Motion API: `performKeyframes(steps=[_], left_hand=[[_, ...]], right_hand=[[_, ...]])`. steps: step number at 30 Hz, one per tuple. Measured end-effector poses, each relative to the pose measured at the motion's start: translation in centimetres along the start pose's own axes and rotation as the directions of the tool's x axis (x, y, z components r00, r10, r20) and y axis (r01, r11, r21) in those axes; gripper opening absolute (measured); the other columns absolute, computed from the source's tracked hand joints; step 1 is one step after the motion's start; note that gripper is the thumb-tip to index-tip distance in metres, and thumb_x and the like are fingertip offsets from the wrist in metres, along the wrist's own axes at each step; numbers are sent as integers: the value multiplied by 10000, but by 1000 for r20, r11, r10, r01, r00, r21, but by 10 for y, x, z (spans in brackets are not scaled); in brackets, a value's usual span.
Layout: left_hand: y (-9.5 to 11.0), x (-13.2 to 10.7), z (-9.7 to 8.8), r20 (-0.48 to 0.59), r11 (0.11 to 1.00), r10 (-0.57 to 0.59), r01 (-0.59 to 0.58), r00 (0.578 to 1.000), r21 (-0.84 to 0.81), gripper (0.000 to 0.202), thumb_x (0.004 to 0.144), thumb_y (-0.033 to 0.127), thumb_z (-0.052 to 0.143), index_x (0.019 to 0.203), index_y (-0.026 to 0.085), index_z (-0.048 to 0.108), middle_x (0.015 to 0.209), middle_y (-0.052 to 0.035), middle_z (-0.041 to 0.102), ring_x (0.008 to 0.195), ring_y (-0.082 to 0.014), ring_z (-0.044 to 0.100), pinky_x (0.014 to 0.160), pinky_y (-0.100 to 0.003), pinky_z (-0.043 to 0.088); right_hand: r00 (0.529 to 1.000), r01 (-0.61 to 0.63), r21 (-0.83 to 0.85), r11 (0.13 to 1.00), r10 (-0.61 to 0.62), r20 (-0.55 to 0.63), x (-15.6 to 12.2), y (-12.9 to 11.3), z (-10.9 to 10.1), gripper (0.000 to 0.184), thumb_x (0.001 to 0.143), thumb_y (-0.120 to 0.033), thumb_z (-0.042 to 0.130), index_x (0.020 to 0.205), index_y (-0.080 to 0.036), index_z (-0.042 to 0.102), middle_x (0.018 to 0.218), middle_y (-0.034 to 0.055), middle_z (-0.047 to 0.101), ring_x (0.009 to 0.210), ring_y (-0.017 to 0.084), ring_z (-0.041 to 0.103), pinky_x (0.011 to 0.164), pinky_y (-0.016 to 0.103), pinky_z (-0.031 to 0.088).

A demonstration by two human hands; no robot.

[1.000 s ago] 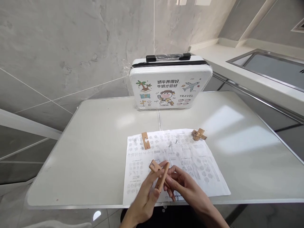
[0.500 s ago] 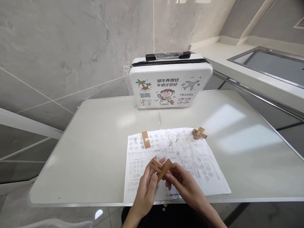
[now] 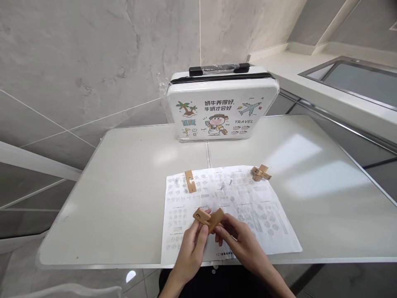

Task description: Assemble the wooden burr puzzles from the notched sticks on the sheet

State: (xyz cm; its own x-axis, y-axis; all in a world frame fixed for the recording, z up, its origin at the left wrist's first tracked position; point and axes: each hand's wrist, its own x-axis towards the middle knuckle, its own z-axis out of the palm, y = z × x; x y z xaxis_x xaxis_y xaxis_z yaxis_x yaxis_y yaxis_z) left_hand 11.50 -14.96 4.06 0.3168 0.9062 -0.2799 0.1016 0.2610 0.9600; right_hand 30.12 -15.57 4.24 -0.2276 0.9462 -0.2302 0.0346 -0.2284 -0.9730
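Two wooden puzzle pieces are held close together above the paper's near part. My left hand (image 3: 192, 246) is closed on the wooden puzzle piece marked 3 (image 3: 201, 215), thumb on its near end. My right hand (image 3: 240, 238) pinches the other, slanted wooden puzzle piece (image 3: 216, 219) by its right side. The two pieces touch or overlap where they cross; whether they interlock I cannot tell. A flat notched wooden piece (image 3: 190, 181) lies on the paper's far left. At its far right corner sits a cross-shaped wooden assembly (image 3: 260, 173).
A creased printed sheet (image 3: 229, 203) lies under my hands on the pale table (image 3: 118, 198). Behind it a white suitcase (image 3: 223, 99) with cartoon prints and plastic wrap stands at the table's back edge, against a grey wall.
The piece in my right hand has turned slightly and its lower end is less exposed. The piece marked 3 has shifted a little left and lies flatter. Both hands keep their hold.
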Motion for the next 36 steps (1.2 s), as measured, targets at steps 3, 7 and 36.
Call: performKeyframes(steps=[3,7,36], left_hand=[[-2,1,1,23,1000,-1,1,1000,-11,534,1077,490,535,1554,249,533,1608,-112,553,1480,-358,525,1234,-525,435],[1,2,5,28,999,-23,25,999,-39,552,1078,499,527,1570,251,500,1595,-110,567,1440,-352,567,1168,-502,509],[11,119,-91,100,557,280,-246,955,793,829,970,475,723,1653,326,277,1704,-107,369,1617,-347,260,1288,-537,307]], right_hand=[[1000,2,-5,1000,-2,-8,0,1,-1,351,1077,-548,552,1027,-214,647,827,47,711,753,211,693,714,327,558],[1000,4,1,1000,-4,-30,1,1,-1,378,1059,-579,569,1027,-214,663,846,53,718,766,223,709,720,340,571],[944,123,-245,962,-189,-269,6,46,-19,220,1075,-425,561,1112,-247,686,1025,83,790,895,272,753,762,356,601]])
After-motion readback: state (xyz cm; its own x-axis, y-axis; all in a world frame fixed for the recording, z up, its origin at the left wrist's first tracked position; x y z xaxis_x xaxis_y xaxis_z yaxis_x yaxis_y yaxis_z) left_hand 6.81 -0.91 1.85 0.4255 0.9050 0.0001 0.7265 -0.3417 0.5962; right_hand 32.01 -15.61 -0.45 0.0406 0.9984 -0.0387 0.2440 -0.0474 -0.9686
